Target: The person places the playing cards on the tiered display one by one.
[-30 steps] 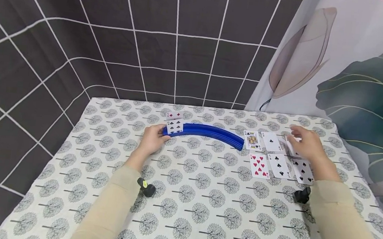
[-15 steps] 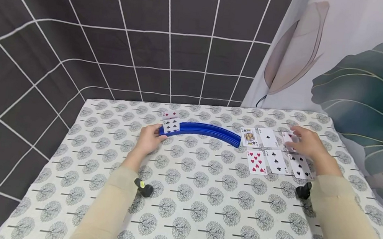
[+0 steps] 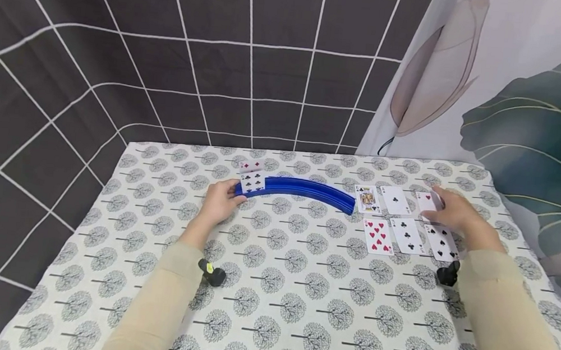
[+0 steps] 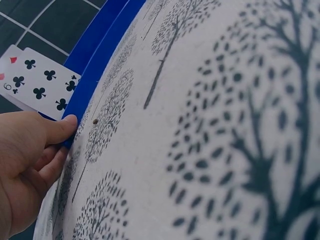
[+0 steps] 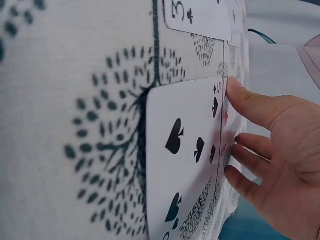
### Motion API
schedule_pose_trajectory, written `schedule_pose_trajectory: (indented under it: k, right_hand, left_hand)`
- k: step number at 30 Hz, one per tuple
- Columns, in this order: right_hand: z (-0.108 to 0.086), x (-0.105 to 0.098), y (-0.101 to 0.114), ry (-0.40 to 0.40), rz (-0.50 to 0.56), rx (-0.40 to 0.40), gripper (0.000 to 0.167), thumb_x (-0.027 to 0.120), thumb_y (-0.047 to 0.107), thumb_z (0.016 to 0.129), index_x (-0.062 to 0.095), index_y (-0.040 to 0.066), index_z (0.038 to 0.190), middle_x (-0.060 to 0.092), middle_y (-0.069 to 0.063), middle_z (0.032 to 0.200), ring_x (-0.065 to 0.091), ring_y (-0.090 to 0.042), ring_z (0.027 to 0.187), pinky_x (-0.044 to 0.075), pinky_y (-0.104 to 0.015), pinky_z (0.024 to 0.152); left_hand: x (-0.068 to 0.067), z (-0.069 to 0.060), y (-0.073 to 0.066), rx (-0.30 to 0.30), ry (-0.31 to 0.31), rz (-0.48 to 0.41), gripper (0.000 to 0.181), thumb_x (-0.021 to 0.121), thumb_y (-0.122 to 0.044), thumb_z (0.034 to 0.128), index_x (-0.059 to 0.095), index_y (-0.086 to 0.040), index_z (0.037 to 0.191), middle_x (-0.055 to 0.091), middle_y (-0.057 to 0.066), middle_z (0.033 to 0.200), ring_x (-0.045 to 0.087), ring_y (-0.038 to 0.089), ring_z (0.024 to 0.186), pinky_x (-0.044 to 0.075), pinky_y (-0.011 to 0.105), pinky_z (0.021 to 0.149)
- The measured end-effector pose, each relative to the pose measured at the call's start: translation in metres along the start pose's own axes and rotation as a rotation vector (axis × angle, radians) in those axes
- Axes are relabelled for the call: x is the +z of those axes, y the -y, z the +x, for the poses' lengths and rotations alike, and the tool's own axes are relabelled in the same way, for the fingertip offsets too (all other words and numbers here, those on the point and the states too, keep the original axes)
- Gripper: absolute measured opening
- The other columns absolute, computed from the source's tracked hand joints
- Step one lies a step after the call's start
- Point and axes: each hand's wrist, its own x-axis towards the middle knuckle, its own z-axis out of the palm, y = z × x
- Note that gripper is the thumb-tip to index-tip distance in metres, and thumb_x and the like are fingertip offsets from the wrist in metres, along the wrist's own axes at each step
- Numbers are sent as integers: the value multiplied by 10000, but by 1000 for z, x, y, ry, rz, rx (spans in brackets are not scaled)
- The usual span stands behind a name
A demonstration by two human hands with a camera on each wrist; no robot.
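Observation:
In the head view, my left hand (image 3: pixel 219 200) pinches the left end of a blue curved playing card holder (image 3: pixel 309 189), thumb in front. A six of clubs (image 4: pixel 45 82) stands in that end, with a red diamond card (image 3: pixel 252 165) partly hidden behind it. My right hand (image 3: pixel 456 214) is at a red heart card (image 3: pixel 425 202) in the back row, partly covering it. In the right wrist view, thumb and fingers (image 5: pixel 250 182) are spread apart at this card, which lies low. A five of spades (image 5: pixel 187 150) lies just in front.
Left of the heart card lie an ace of clubs (image 3: pixel 396 200) and a king of clubs (image 3: pixel 368 199). The front row also has a three of clubs (image 3: pixel 407 236) and a red heart card with several pips (image 3: pixel 378 237). Tree-patterned cloth (image 3: pixel 295 289) covers the table; dark tiled curtain (image 3: pixel 220 68) hangs behind.
My right hand has lowered its fingers closer around the heart card, its thumb and fingertips nearer the card's edges. The left hand keeps its hold on the card holder. The head view shifted slightly.

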Motion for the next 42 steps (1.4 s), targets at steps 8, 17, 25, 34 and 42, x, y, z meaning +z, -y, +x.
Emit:
schedule_pose_trajectory:
  k: [8, 17, 25, 34, 42]
  right_hand:
    - [2, 0, -2, -20, -17, -33, 894, 699, 264, 955, 140, -80, 1561, 157, -450, 1523, 148, -644, 1382, 141, -773, 1127]
    - [4, 7, 0, -230, 18, -53, 868, 827, 81, 807, 342, -37, 1518, 275, -436, 1458, 376, -624, 1233, 291, -788, 1049]
    - [2, 7, 3, -311, -37, -34, 742, 745, 30, 857, 360, -82, 1481, 238, -463, 1432, 301, -657, 1254, 266, -786, 1066]
    - [-3, 3, 6, -428, -64, -79, 337, 535, -13, 982, 517, -118, 1302, 431, -388, 1282, 457, -577, 1100, 431, -731, 915]
    - [-10, -12, 11, -443, -127, -98, 233, 533, 8, 1000, 582, -103, 1199, 591, -390, 1111, 569, -541, 989, 465, -692, 831]
  left_hand:
    - [0, 1, -1, -2, 6, -16, 563, 754, -70, 905, 525, 90, 1394, 634, 317, 1250, 655, 392, 1162, 569, 366, 990]
    - [1, -1, 1, 1, 5, -8, 561, 747, -68, 910, 520, 92, 1398, 631, 317, 1254, 651, 395, 1168, 568, 365, 991]
    - [-1, -3, -1, -11, -6, -1, 569, 748, -71, 908, 515, 90, 1402, 628, 318, 1258, 647, 398, 1173, 567, 368, 993]
    - [0, -2, -2, -10, 3, -2, 555, 740, -58, 915, 515, 98, 1398, 625, 329, 1253, 646, 410, 1169, 566, 378, 995]
    - [0, -1, -1, -7, -1, -9, 559, 746, -62, 910, 519, 93, 1397, 631, 323, 1246, 651, 402, 1165, 567, 375, 995]
